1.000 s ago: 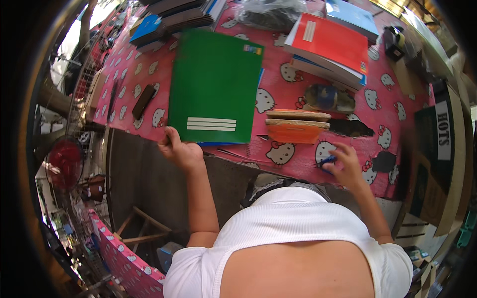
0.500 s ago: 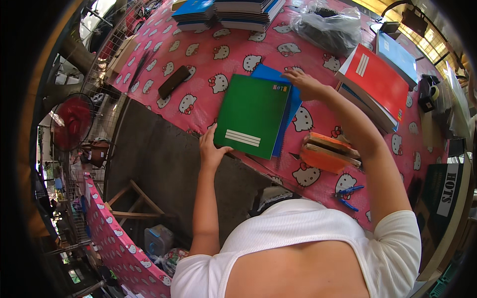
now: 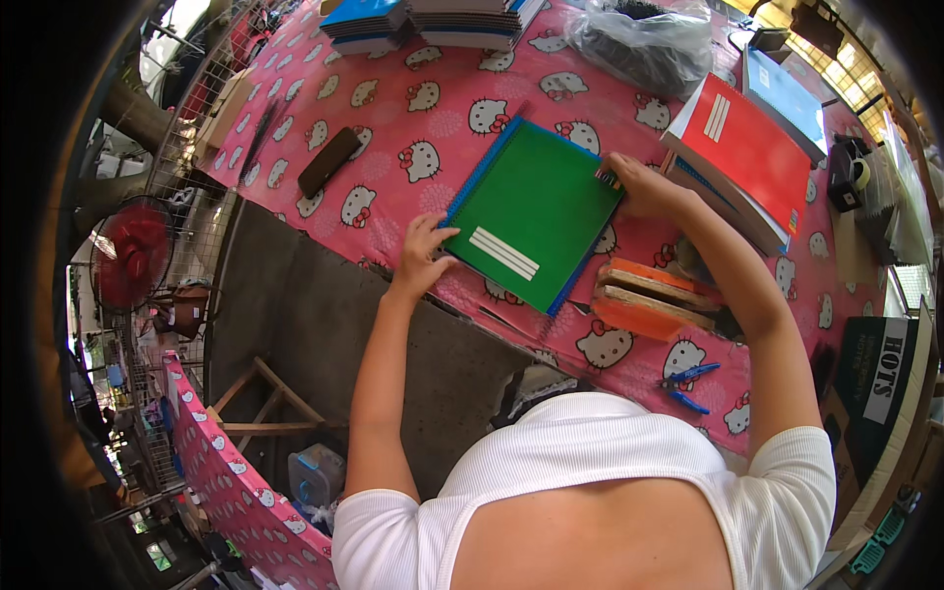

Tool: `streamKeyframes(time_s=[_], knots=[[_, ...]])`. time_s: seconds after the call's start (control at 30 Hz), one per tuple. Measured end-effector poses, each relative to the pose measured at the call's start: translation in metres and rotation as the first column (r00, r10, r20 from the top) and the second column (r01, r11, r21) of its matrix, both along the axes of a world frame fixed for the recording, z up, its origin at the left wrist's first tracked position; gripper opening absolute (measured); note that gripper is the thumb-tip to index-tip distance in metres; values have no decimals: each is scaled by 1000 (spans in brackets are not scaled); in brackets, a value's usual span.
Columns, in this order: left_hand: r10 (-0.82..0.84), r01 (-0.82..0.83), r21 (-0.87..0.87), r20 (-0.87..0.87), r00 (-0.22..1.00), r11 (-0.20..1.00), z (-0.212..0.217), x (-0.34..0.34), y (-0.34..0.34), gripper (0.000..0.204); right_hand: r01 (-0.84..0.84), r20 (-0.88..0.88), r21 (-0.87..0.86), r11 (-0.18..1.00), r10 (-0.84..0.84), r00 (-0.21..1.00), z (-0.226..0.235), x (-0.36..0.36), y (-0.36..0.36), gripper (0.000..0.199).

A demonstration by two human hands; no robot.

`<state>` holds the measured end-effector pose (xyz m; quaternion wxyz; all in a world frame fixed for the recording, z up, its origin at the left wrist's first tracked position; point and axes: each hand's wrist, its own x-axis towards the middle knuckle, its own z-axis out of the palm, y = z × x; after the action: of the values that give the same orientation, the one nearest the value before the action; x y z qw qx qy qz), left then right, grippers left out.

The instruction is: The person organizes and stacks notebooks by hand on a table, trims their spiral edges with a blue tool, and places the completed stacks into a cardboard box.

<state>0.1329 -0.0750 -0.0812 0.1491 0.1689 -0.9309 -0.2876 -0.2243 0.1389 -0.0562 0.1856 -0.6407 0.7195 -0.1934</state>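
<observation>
A green notebook (image 3: pixel 536 211) with white label lines lies on top of a blue notebook (image 3: pixel 479 167), which shows along the left and right edges. Both sit slanted near the front edge of the pink table. My left hand (image 3: pixel 423 258) touches their lower left edge, with thumb and fingers spread apart. At the upper right corner, my right hand (image 3: pixel 644 187) has its fingers closed around the green cover; the thumb is partly hidden. Right of my right hand is a stack of notebooks with a red one (image 3: pixel 742 147) on top.
Orange-sided wooden blocks (image 3: pixel 654 300) and blue-handled pliers (image 3: pixel 690 386) lie near my right forearm. A dark oblong case (image 3: pixel 329 162) rests at left. Notebook stacks (image 3: pixel 462 25) and a plastic bag (image 3: pixel 644 49) stand at the back, with a light blue notebook (image 3: pixel 784 103) at right.
The green notebook has turned and moved right, now covering most of the blue one. My right hand has moved down and right onto the green corner; my left hand stays at the left edge.
</observation>
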Motion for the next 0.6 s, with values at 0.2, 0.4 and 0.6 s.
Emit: streamKeyframes(time_s=[0.2, 0.4, 0.6], knots=[[183, -148, 430, -42, 982, 891, -29, -1, -28, 48, -17, 96, 73, 997, 10, 995, -4, -10, -28, 70], [219, -185, 326, -72, 973, 927, -16, 5, -14, 50, -48, -245, -56, 997, 33, 969, 4, -2, -21, 62], [155, -159, -7, -196, 968, 987, 67, -41, 36, 61, 348, -480, -327, 879, -471, 740, 56, -38, 38, 35]])
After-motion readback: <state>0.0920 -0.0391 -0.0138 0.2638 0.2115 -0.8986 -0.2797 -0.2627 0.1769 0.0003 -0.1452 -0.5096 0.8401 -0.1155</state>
